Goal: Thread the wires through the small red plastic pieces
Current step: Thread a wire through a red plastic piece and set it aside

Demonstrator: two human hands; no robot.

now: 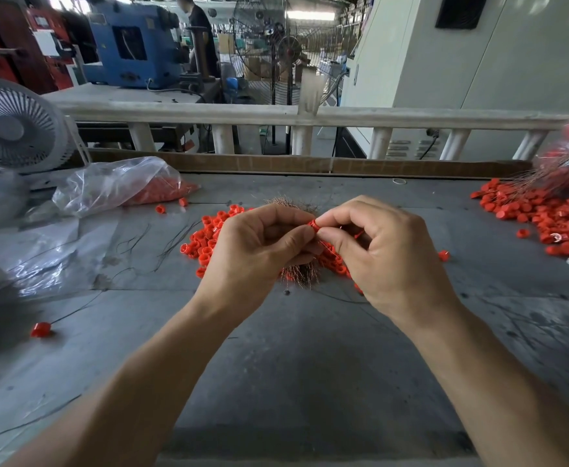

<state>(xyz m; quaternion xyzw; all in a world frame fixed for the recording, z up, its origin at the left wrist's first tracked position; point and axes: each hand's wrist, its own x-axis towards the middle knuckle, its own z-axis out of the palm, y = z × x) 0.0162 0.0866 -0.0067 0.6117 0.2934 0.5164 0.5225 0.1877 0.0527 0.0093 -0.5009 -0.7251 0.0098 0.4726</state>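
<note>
My left hand (259, 251) pinches a small red plastic piece (313, 225) between thumb and forefinger, just above the table. Right beside it, my right hand (387, 254) pinches a thin wire at the piece; the wire itself is barely visible. Below both hands lies a heap of loose red pieces (205, 244) and a bundle of thin copper-coloured wires (301, 273), partly hidden by my hands.
A clear plastic bag with red pieces (134, 187) lies at the left, a small white fan (13, 129) behind it. Red pieces with wires through them are piled at the right (552, 217). A single red piece (41, 329) lies front left. A cardboard strip (276, 163) edges the table's back.
</note>
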